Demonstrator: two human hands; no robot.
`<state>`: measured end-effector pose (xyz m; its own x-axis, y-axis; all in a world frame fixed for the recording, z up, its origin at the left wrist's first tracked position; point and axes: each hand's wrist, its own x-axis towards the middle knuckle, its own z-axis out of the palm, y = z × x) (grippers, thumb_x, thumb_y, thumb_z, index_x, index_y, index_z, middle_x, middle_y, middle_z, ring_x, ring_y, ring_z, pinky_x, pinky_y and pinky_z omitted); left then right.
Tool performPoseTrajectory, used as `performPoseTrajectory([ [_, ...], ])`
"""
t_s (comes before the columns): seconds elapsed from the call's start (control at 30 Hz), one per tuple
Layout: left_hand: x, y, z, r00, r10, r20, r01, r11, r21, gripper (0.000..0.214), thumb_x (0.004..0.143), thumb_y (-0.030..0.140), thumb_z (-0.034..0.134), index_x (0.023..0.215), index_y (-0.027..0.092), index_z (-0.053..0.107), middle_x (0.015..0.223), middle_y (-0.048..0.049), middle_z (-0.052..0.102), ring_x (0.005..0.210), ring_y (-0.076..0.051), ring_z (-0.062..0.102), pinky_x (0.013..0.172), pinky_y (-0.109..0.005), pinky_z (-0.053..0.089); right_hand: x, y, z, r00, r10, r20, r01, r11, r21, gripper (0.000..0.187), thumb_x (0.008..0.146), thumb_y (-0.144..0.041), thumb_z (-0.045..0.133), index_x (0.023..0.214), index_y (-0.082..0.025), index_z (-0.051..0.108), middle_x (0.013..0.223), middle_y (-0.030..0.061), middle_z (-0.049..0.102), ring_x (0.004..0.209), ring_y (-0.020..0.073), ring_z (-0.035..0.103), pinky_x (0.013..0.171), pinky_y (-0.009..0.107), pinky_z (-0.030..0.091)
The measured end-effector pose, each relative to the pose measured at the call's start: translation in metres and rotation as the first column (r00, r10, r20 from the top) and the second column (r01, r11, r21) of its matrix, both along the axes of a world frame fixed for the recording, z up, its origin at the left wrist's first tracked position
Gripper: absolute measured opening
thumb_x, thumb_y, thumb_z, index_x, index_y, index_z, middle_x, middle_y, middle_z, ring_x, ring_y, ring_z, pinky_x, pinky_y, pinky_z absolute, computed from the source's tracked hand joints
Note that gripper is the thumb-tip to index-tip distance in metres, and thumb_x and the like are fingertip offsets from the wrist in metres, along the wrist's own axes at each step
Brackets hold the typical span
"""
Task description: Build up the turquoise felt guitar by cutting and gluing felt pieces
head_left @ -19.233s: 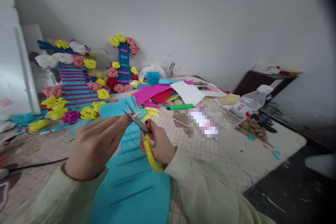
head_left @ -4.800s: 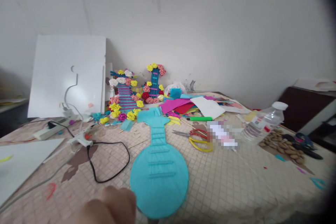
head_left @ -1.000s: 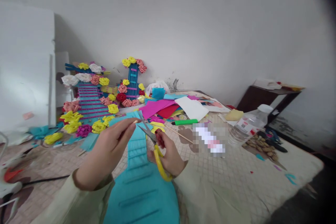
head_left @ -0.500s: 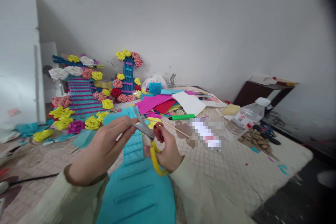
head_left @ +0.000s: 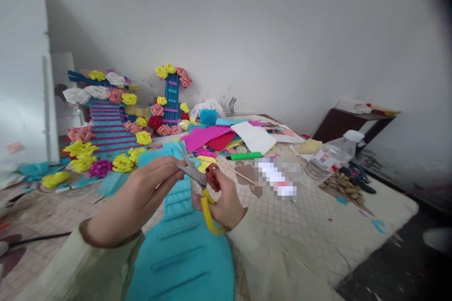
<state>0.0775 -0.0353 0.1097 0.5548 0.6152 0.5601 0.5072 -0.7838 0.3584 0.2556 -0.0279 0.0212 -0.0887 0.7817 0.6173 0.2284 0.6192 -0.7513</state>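
Observation:
In my right hand [head_left: 226,202] are scissors with yellow handles [head_left: 209,214], their grey blades [head_left: 192,171] spread and pointing up to the left. A dark red crumpled paper piece [head_left: 213,176] sits at the same hand's fingertips, beside the scissors' pivot. My left hand [head_left: 139,193] is at the blade tips, its fingers pressed together with the thumb below; what they pinch, if anything, is hidden. Below both hands lies a turquoise guitar-like shape [head_left: 183,254] with raised lines across it.
Behind on the left stand a flower-trimmed panel [head_left: 113,127] and a narrower blue one [head_left: 172,99]. Coloured paper sheets [head_left: 205,137], a green marker [head_left: 246,155] and a thin stick [head_left: 235,170] lie beyond my hands. A plastic bottle [head_left: 334,157] and peanuts [head_left: 342,187] are at right.
The view has shifted very slightly. Both hands, the scissors and the red piece keep nearly the same pose.

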Motion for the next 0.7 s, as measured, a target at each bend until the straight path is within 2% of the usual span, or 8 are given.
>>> performPoseTrajectory([
  [0.13, -0.0010, 0.0006, -0.0008, 1.000, -0.018, -0.016, 0.019, 0.999, 0.035, 0.017, 0.089, 0.018, 0.041, 0.092, 0.020, 0.058, 0.092, -0.0039, 0.061, 0.087, -0.016, 0.056, 0.076, -0.024, 0.042, 0.0012, -0.0014, 0.0045, 1.000, -0.014, 0.024, 0.014, 1.000, -0.014, 0.032, 0.063, -0.037, 0.067, 0.076, -0.020, 0.043, 0.063, -0.0029, 0.039, 0.052, 0.0103, 0.035, 0.046, 0.023, 0.033],
  [0.27, -0.0022, -0.0004, -0.0007, 1.000, -0.008, -0.009, 0.009, 0.999, 0.053, 0.015, 0.089, 0.019, 0.042, 0.088, 0.021, 0.057, 0.087, -0.0025, 0.060, 0.083, -0.015, 0.056, 0.073, -0.024, 0.042, 0.0032, -0.0015, 0.0054, 0.999, -0.027, 0.028, 0.027, 1.000, -0.003, 0.032, 0.062, -0.038, 0.069, 0.074, -0.020, 0.045, 0.060, -0.0040, 0.037, 0.050, 0.0097, 0.033, 0.046, 0.023, 0.032],
  [0.43, -0.0011, -0.0024, -0.0009, 0.998, 0.042, 0.042, -0.042, 0.999, 0.000, 0.015, 0.088, 0.025, 0.043, 0.088, 0.024, 0.058, 0.084, -0.0021, 0.062, 0.076, -0.016, 0.056, 0.068, -0.025, 0.043, 0.0035, -0.0015, 0.0019, 0.999, -0.039, 0.011, 0.039, 0.999, -0.028, 0.029, 0.065, -0.040, 0.067, 0.071, -0.020, 0.046, 0.059, -0.0038, 0.040, 0.051, 0.0098, 0.035, 0.047, 0.023, 0.033],
  [0.53, -0.0001, -0.0026, -0.0012, 0.994, 0.076, 0.084, -0.074, 0.997, -0.031, 0.020, 0.087, 0.028, 0.044, 0.099, 0.026, 0.060, 0.084, -0.0022, 0.064, 0.074, -0.017, 0.057, 0.068, -0.026, 0.044, 0.0036, -0.0027, 0.0023, 1.000, -0.012, -0.003, 0.011, 0.998, -0.063, 0.025, 0.070, -0.038, 0.061, 0.075, -0.020, 0.045, 0.059, -0.0044, 0.038, 0.050, 0.0096, 0.033, 0.045, 0.022, 0.031],
  [0.7, 0.0001, -0.0028, -0.0021, 0.992, 0.066, 0.107, -0.063, 0.998, -0.030, 0.021, 0.087, 0.026, 0.043, 0.102, 0.025, 0.059, 0.087, -0.0015, 0.065, 0.078, -0.016, 0.058, 0.071, -0.024, 0.044, 0.0046, -0.0031, 0.0047, 0.997, 0.027, 0.073, -0.028, 0.999, 0.017, 0.031, 0.069, -0.034, 0.064, 0.088, -0.020, 0.045, 0.072, -0.0011, 0.041, 0.061, 0.0126, 0.038, 0.055, 0.025, 0.036],
])
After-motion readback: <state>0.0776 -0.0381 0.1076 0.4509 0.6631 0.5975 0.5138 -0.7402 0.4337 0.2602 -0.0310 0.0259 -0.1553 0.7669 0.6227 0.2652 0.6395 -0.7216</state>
